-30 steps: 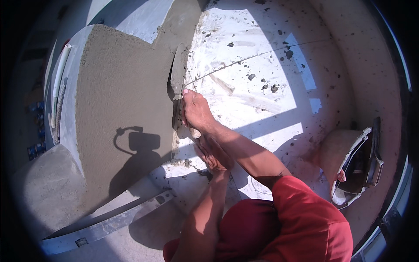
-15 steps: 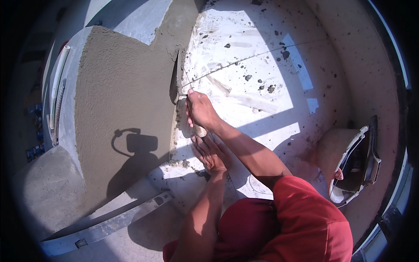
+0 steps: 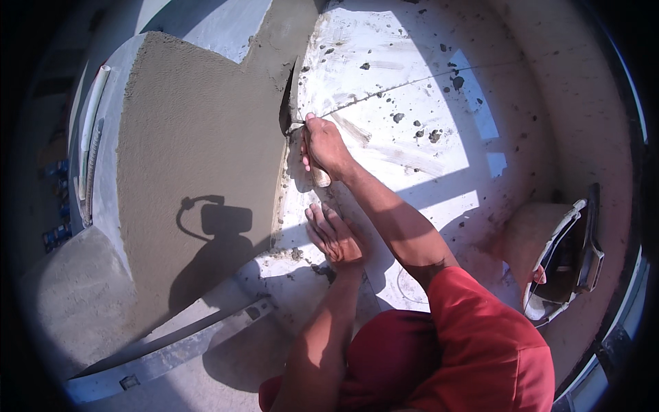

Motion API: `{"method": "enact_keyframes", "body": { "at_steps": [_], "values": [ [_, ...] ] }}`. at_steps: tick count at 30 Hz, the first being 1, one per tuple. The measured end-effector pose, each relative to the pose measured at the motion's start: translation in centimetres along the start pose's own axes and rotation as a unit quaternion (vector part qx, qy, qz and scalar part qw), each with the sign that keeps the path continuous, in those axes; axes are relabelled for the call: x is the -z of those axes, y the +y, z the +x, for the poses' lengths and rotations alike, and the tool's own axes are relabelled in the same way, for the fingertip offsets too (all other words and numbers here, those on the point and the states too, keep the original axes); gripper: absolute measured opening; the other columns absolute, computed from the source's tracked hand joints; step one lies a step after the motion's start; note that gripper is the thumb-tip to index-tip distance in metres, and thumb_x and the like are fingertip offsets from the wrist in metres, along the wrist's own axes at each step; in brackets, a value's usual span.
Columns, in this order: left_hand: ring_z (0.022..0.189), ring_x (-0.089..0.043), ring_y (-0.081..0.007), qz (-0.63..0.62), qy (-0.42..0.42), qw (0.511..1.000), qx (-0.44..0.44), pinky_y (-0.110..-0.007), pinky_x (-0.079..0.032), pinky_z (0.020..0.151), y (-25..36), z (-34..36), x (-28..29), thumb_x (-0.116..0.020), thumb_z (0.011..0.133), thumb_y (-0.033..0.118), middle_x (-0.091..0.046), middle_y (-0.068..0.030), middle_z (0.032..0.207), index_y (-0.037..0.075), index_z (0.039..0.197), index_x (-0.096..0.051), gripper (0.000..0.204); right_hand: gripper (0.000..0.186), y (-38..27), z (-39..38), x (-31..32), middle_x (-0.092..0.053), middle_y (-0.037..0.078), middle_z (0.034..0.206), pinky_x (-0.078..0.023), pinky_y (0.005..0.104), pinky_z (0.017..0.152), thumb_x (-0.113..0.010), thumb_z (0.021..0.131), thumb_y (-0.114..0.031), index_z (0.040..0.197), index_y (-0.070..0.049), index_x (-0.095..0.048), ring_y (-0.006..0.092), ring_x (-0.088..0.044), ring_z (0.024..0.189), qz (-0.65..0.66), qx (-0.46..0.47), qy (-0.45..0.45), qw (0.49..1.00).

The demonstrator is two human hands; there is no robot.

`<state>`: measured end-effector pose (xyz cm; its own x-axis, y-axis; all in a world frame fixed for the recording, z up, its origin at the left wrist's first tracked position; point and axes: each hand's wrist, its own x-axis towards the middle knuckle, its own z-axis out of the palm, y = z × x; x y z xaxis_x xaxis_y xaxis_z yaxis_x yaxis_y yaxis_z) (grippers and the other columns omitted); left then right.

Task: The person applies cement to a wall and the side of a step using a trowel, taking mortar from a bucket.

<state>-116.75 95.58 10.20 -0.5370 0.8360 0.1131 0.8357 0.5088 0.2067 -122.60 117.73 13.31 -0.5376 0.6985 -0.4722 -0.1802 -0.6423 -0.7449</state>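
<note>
My right hand (image 3: 327, 147) is closed round the wooden handle of a trowel (image 3: 320, 174). Its narrow dark blade stands nearly edge-on, along the border where wet grey mortar (image 3: 195, 130) meets a white, mortar-spattered surface (image 3: 384, 151). Closer to me, my left hand (image 3: 336, 237) rests on that white surface with its fingers spread and nothing in it. Part of the trowel's neck is hidden by my right fingers.
A mortar-smeared bucket (image 3: 525, 240) with a dark tool across its mouth stands at the right. A long metal bar (image 3: 178, 353) lies lower left. White pipe (image 3: 94, 113) and ribbed conduit rise at far left. Mortar crumbs (image 3: 434, 136) dot the white surface.
My right hand and the trowel have moved farther away along the mortar's edge. My left hand has shifted slightly, widening the gap between it and the trowel handle.
</note>
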Motion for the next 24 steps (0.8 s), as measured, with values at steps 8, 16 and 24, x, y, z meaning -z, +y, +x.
{"method": "enact_keyframes", "body": {
  "at_steps": [8, 16, 24],
  "values": [
    [0.159, -0.031, -0.053, 0.022, 0.012, 1.0, -0.013, -0.066, -0.023, 0.128, -1.0, -0.2, -0.2, -0.057, 0.103, 0.022, -0.035, -0.0353, 0.165, -0.009, 0.158, -0.036, 0.066, 0.053, -0.1, -3.7, -1.4, -0.056, 0.011, 0.062, -0.05, 0.0396, 0.046, -0.035, 0.119, -0.039, 0.087, -0.001, -0.053, 0.0236, -0.057, 0.048, -0.13, -0.019, 0.003, 0.991],
    [0.152, -0.035, -0.0598, -0.009, 0.007, 0.999, -0.032, -0.071, -0.024, 0.124, 0.2, 0.3, 0.4, -0.052, 0.105, 0.015, -0.038, -0.0358, 0.163, -0.008, 0.161, -0.019, 0.069, 0.052, -1.9, -0.5, -0.5, -0.053, 0.01, 0.064, -0.05, 0.0388, 0.044, -0.034, 0.119, -0.039, 0.088, -0.001, -0.051, 0.0214, -0.056, 0.047, -0.001, 0.008, 0.015, 1.0],
    [0.153, -0.032, -0.0579, 0.011, 0.036, 0.998, -0.056, -0.066, -0.023, 0.126, -0.6, 0.0, 0.3, -0.051, 0.103, 0.019, -0.036, -0.0397, 0.159, -0.016, 0.151, -0.04, 0.061, 0.05, -1.1, -0.8, -1.5, -0.057, 0.011, 0.072, -0.051, 0.0392, 0.045, -0.035, 0.119, -0.039, 0.094, 0.0, -0.052, 0.0212, -0.057, 0.051, 0.039, -0.008, 0.051, 0.998]
  ]
}}
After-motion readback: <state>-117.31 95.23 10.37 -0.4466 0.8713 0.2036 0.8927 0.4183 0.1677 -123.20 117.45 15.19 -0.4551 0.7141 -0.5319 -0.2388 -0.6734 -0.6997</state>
